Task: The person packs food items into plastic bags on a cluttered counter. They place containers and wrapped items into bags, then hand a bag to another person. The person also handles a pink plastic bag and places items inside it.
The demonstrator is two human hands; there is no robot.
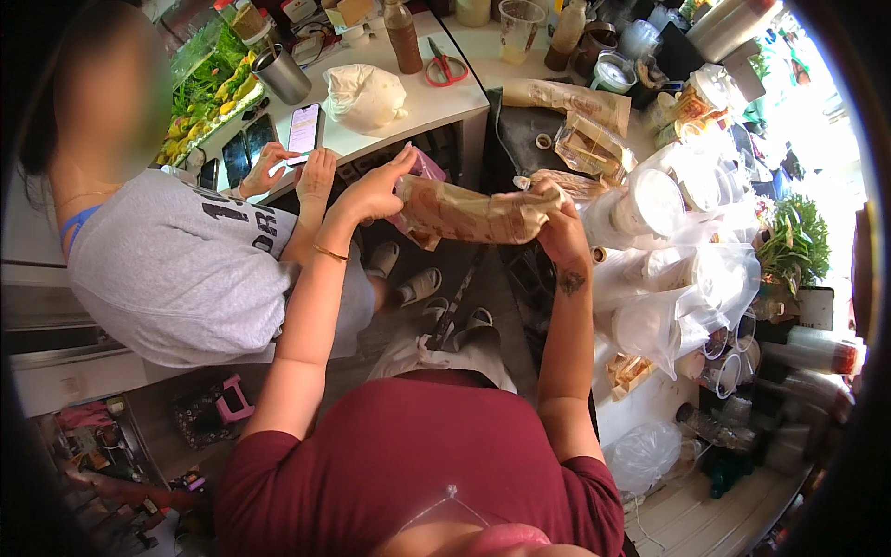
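Note:
A long brown paper bag (473, 211) with printing is held up across the front of me, above the floor. My right hand (561, 221) grips its gathered right end. At the other end, my left hand (376, 186) has its thumb by the paper and its fingers stretched along a pink plastic bag (429, 167). This pink plastic shows above and below the paper bag's left end; the left hand appears to hold it, though the contact is partly hidden. What the paper bag contains is not visible.
At my left, a person in a grey shirt (174, 271) touches a phone (304, 132). The white table (445, 104) bears red-handled scissors (445, 66), a knotted white bag (365, 97) and a bottle (401, 38). Plastic-wrapped cup stacks (647, 202) crowd the right counter, near wrapped food packs (592, 146).

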